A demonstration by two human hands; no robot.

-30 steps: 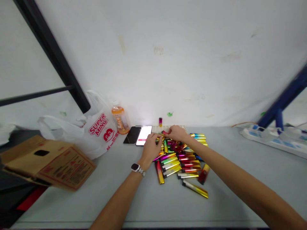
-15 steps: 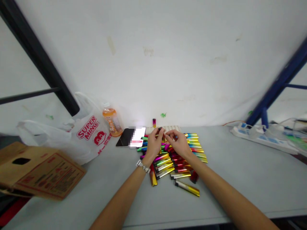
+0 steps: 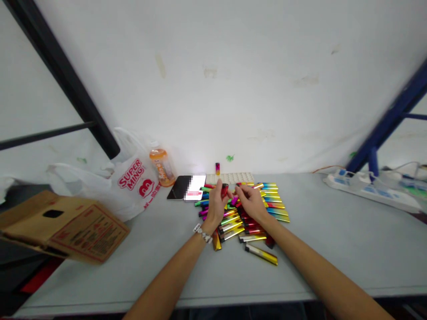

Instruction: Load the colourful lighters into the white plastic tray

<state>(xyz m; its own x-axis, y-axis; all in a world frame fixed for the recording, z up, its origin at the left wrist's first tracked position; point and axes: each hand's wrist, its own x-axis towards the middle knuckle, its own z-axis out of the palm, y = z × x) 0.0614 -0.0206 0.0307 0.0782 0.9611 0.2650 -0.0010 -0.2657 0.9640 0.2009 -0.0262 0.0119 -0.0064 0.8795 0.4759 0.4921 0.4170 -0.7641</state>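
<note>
We see the left hand (image 3: 216, 205) with its grip closed on a red lighter (image 3: 224, 191), in front of the pale strip (image 3: 240, 178), maybe held up to see it well. The right hand (image 3: 251, 202) is just beside; we cannot tell if its grip pinches anything. The lighter pile (image 3: 231, 226) lies in front of the strip, probably for easy reaching.

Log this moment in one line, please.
Left hand: holds slim metallic-red lighter | Right hand: at slim shiny multicoloured lighters | Beyond: upright shiny purple-yellow lighter
</note>
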